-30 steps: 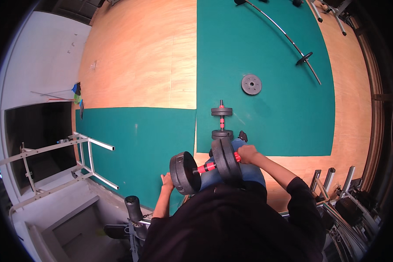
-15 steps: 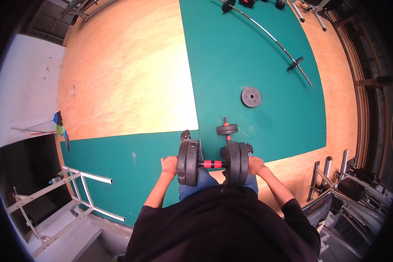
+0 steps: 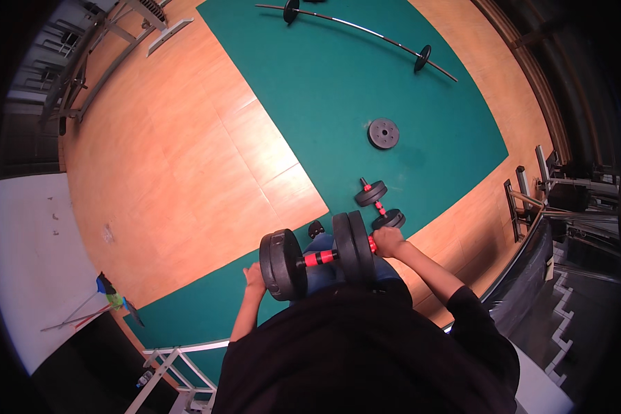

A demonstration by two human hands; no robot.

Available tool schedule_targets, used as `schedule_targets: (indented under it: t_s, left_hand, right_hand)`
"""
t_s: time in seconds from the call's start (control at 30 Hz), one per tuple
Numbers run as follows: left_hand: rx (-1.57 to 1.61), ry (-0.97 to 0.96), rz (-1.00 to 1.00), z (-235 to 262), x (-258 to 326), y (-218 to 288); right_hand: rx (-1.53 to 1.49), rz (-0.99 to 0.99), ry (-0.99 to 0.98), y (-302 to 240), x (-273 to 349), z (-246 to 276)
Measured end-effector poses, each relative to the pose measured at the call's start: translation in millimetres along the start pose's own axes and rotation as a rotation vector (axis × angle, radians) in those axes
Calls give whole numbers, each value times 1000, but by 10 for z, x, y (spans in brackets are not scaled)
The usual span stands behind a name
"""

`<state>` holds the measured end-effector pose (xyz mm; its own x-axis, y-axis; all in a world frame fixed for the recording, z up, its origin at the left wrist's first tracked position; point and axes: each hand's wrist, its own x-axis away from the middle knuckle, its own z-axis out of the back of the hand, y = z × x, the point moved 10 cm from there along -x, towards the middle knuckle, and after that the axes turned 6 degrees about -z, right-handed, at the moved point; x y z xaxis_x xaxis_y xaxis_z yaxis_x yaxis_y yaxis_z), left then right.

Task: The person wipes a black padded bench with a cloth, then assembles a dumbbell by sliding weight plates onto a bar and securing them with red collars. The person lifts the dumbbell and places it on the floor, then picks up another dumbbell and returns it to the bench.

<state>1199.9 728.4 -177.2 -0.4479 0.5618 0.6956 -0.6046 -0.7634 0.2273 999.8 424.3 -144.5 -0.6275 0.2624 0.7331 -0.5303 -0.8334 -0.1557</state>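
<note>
A dumbbell (image 3: 322,257) with thick dark plates and a red-and-black grip is held up in front of my body. My left hand (image 3: 254,277) is at its left end, thumb sticking up, the other fingers mostly hidden behind the plate. At the other end, my right hand (image 3: 389,241) closes round the red collar (image 3: 372,245) outside the right plates. A second dumbbell (image 3: 380,206) with red collars lies on the green mat beyond my right hand. Farther off, a loose round plate (image 3: 383,133) lies flat on the mat.
A long barbell (image 3: 355,26) with a plate near each end lies across the far green mat (image 3: 324,96). Metal frames stand at far left (image 3: 90,69), lower left (image 3: 179,369) and right (image 3: 524,200). Brooms (image 3: 107,297) lean by the white wall (image 3: 34,262).
My view has turned to the right, so the floor and barbell look rotated. The held dumbbell now slants, its right end farther from me. The red collar at my right hand has come into sight.
</note>
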Motion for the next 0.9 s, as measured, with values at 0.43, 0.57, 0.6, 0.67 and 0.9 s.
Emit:
schedule_targets:
  t_s: [0.43, 0.57, 0.6, 0.67, 0.9]
  left_hand:
    - [-315, 50, -174, 1429, -1451, 112]
    - [-536, -73, -285, 1894, -2103, 463]
    - [-621, -123, -314, 2041, -2281, 667]
    - [-716, -220, -361, 2205, -2692, 1070]
    - [-992, -397, -634, 1882, -4153, 2001]
  right_hand:
    - [-208, -114, 266, 296, -805, 892]
    - [-408, -286, 97, 544, -846, 900]
    - [-481, -339, 88, 627, -916, 843]
    - [-616, -440, 38, 722, -965, 566]
    - [-855, -622, -133, 879, -1589, -299]
